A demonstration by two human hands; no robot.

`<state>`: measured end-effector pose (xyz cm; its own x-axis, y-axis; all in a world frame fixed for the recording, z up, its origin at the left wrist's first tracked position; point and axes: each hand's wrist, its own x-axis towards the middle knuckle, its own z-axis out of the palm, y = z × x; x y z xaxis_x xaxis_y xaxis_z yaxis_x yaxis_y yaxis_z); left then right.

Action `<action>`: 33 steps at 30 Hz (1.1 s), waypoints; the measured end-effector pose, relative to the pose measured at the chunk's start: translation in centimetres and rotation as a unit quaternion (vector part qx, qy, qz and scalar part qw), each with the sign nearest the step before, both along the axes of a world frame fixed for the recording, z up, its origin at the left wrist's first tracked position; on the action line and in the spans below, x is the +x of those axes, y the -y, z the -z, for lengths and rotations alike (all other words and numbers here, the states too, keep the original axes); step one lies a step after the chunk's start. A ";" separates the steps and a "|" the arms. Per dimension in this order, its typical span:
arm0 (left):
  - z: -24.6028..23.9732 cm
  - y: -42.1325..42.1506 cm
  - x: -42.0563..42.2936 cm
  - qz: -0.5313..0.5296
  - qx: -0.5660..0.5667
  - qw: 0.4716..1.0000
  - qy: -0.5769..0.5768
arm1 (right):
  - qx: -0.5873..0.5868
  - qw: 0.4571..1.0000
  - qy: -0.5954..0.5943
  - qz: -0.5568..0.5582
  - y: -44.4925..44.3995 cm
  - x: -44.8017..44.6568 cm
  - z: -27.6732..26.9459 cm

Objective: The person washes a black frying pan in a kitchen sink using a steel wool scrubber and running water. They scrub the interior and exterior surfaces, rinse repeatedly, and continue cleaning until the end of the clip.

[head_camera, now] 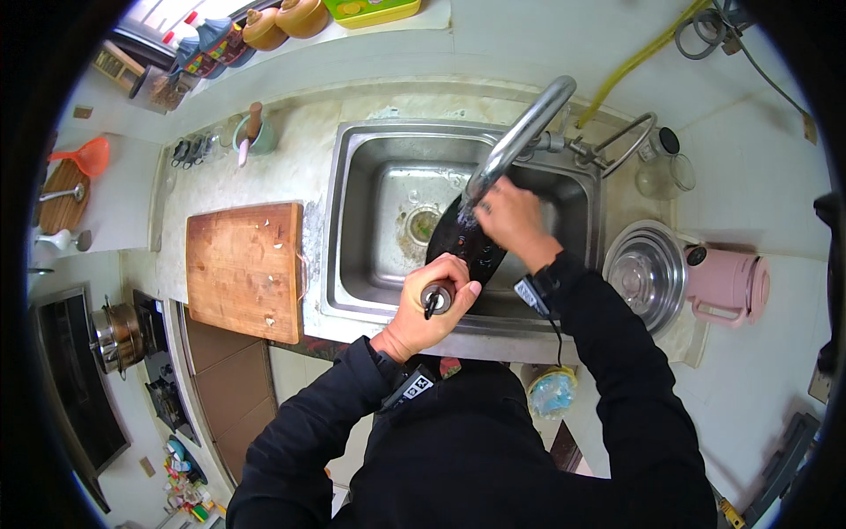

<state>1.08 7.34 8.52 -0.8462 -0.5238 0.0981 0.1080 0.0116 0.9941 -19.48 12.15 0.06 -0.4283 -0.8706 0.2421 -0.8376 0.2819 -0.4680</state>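
My left hand [433,294] grips the brown handle [439,295] of a black pan [456,238]. The pan is tilted inside the stainless steel sink [334,218]. Over it arches a chrome faucet [522,132], with water running from its mouth onto the pan. My right hand [519,215] is beside the water stream at the pan's far side, fingers bent and blurred by motion. Whether anything is in those fingers is hidden. Left of the pan, the sink drain [423,225] shows greenish scraps around it.
A wooden cutting board [244,271] with small scraps lies left of the sink. To the right stand nested metal bowls [644,278], a pink kettle [727,284] and a glass jar [664,177]. A green mortar with a pestle [254,135] is at the back left.
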 end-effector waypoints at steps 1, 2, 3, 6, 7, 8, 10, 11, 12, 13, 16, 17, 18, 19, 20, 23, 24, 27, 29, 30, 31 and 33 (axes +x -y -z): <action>0.0 0.0 0.1 0.001 0.009 1.000 0.006 | -0.057 0.998 0.017 0.020 0.0 0.0 -0.1; 0.0 0.0 0.2 -0.008 -0.008 1.000 0.005 | -0.017 0.999 0.023 -0.018 0.2 0.0 0.0; 0.0 0.2 0.3 -0.014 -0.002 1.000 0.010 | 0.012 0.998 0.022 -0.049 0.2 0.1 0.0; 0.2 0.4 0.4 -0.017 -0.008 1.000 0.011 | 0.007 0.992 0.034 -0.121 0.5 0.2 0.3; 0.4 0.6 0.4 -0.017 -0.012 1.000 0.010 | 0.031 0.996 0.026 -0.076 0.3 0.3 0.4; 0.3 0.5 0.6 -0.016 0.007 1.000 0.007 | 0.023 1.000 0.012 0.003 0.4 0.4 0.5; 0.2 0.6 0.7 -0.015 0.020 1.000 0.006 | 0.022 0.999 0.023 0.002 0.3 0.5 0.5; 0.1 0.6 0.8 -0.011 0.013 1.000 -0.008 | 0.010 1.000 0.013 -0.006 0.4 0.3 0.4; 0.2 0.6 0.7 -0.017 0.006 1.000 -0.001 | 0.037 0.995 0.026 -0.092 0.4 0.4 0.2; 0.1 0.6 0.7 -0.017 0.008 1.000 0.005 | 0.065 0.981 0.037 -0.181 0.5 0.3 0.1; 0.0 0.3 0.7 -0.024 0.025 0.999 0.002 | 0.061 0.998 0.004 -0.009 0.7 0.1 -0.6; 0.0 0.2 0.7 -0.026 0.023 0.999 0.003 | 0.047 0.997 0.014 0.065 0.9 0.0 -0.8; 0.0 0.2 0.7 -0.024 0.019 1.000 0.005 | 0.035 0.998 0.017 0.056 0.9 0.1 -0.8; 0.0 0.2 0.7 -0.021 0.015 1.000 0.000 | 0.120 0.992 0.015 0.033 1.0 0.2 -0.7; 0.0 0.2 0.7 -0.024 0.004 1.000 0.000 | 0.086 0.994 0.027 -0.062 1.1 0.3 -0.5; 0.0 0.4 0.9 -0.004 0.017 1.000 0.009 | 0.134 0.990 -0.023 -0.030 1.3 0.6 0.7; 0.1 0.4 0.8 -0.022 0.020 0.999 0.016 | 0.094 0.995 -0.018 0.016 1.3 0.5 1.1; 0.0 0.6 1.2 -0.016 0.017 1.000 0.021 | 0.093 0.995 -0.028 0.010 1.7 0.0 1.9; 0.1 0.7 1.2 -0.026 0.014 1.000 0.009 | 0.165 0.977 0.029 -0.134 1.8 -0.2 1.9; 0.1 0.7 1.3 -0.025 0.011 1.000 0.001 | 0.147 0.986 -0.018 -0.074 1.8 -0.5 1.7; 0.1 0.6 1.3 -0.027 0.007 1.000 0.000 | 0.159 0.986 0.011 0.040 2.0 -0.5 1.5; 0.0 0.4 1.5 -0.025 0.013 1.000 0.009 | 0.172 0.980 0.019 0.100 2.0 -0.5 0.9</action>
